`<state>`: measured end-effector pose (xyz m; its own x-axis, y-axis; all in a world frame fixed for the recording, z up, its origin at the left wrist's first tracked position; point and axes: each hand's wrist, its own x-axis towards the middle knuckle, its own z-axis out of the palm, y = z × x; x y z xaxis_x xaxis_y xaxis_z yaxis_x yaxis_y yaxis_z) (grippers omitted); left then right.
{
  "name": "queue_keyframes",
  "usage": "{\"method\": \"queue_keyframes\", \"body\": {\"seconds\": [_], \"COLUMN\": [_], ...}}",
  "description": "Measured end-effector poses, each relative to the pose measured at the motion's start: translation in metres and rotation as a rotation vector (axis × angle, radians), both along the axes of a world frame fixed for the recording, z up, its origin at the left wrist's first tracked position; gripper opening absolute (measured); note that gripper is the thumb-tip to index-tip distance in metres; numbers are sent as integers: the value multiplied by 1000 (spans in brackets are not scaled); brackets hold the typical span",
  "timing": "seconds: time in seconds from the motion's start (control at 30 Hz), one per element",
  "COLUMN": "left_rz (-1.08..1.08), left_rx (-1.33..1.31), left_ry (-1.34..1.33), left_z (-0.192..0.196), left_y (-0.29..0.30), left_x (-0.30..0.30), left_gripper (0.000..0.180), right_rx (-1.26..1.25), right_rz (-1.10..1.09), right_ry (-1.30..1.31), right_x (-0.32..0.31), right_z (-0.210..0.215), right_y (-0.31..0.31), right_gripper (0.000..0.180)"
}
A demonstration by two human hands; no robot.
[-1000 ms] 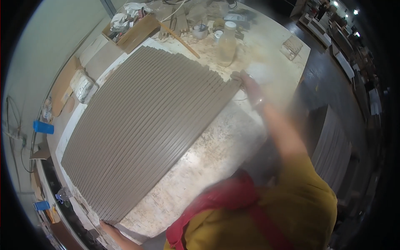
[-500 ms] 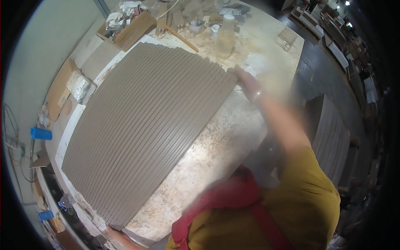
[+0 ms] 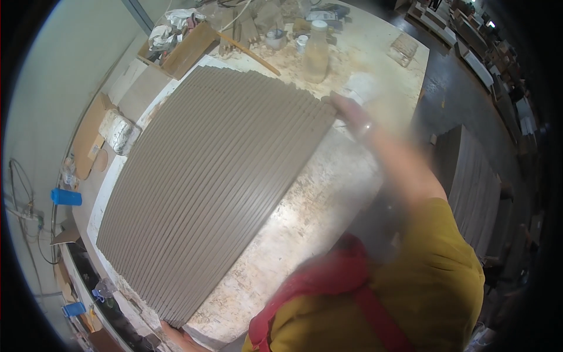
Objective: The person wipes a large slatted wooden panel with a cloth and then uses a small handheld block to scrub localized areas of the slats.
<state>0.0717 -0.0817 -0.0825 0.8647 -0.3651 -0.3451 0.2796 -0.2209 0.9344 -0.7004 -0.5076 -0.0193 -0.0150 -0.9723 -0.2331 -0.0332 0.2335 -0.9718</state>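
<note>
Long grey-brown strips (image 3: 211, 170) lie side by side in a wide, slightly fanned row across the worktable. My right hand (image 3: 347, 111) grips the far right end of the nearest strips, its fingers wrapped over the end. At the opposite, near left end, my left hand (image 3: 175, 334) holds the same front edge; only part of it shows, and its fingers are partly hidden under the strip ends. The strips' far ends form an uneven, stepped line.
Bare, stained tabletop (image 3: 275, 234) lies between the strips and my body. Behind them stand a cloudy bottle (image 3: 317, 53), a wooden stick (image 3: 249, 54) and a wooden box (image 3: 189, 50) with rags. A wrapped block (image 3: 120, 130) and blue cup (image 3: 66, 197) are at the left. Stacked boards (image 3: 469, 182) stand right.
The whole view has shifted slightly, so the table and strips appear a little further right and lower at the left. Both hands stay at the same strip ends.
</note>
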Motion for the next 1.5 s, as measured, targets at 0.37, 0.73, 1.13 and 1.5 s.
{"method": "queue_keyframes", "body": {"seconds": [0.37,0.73,1.13,1.5], "left_rz": [-509,-442,-358,-369], "left_rx": [101,378,83,104], "left_ry": [-5,-80,-41,6], "left_z": [46,40,53,57], "left_y": [-55,-43,-138,-128], "left_x": [25,41,25,34], "left_gripper": [64,43,46,52], "right_rx": [61,3,-186,172], "right_rz": [78,163,258,217], "right_ry": [114,171,296,-48], "right_x": [25,32,-20,40], "right_z": [13,8,-87,-32], "right_y": [-54,-67,-174,-132], "right_gripper": [69,62,67,58]}}
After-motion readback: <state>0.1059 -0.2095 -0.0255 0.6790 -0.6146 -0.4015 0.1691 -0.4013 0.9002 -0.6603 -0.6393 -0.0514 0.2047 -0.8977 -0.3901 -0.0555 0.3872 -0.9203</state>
